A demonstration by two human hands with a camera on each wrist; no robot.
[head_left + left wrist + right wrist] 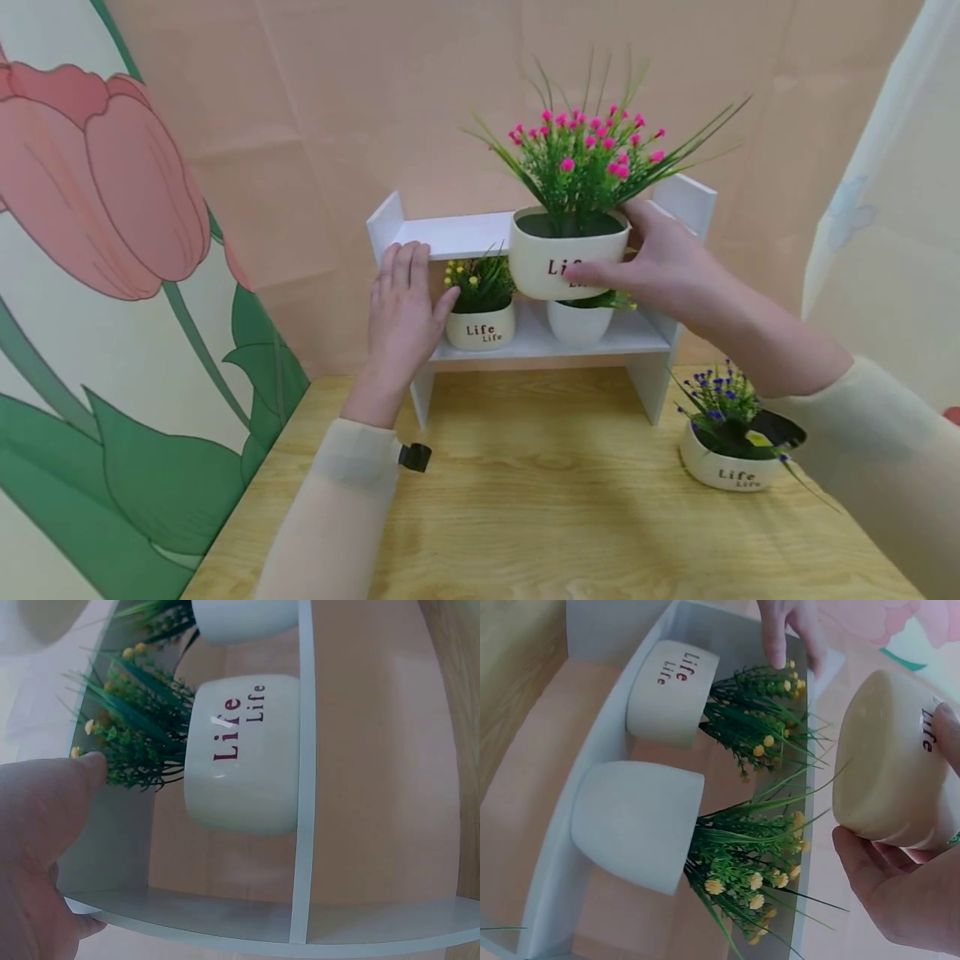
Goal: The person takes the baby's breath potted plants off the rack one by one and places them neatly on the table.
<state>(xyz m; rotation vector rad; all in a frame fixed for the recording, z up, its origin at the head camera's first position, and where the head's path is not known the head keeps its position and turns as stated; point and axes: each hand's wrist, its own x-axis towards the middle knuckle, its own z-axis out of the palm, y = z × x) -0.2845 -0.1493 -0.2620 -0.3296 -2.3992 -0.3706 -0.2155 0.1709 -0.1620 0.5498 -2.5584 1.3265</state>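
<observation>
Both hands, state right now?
Left hand: open, resting at the white shelf's upper left corner.
Right hand: closed, holding the cream "Life" flowerpot with pink flowers.

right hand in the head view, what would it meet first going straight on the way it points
With the cream pot leading, the right hand would likely meet the white shelf's upper board first; depth is unclear, so the pot might pass over it toward the pink backdrop.

Two pots (480, 329) on shelf (457, 237); third pot (543, 254) seemingly before; fourth pot (723, 468) right, on table (525, 508).
</observation>
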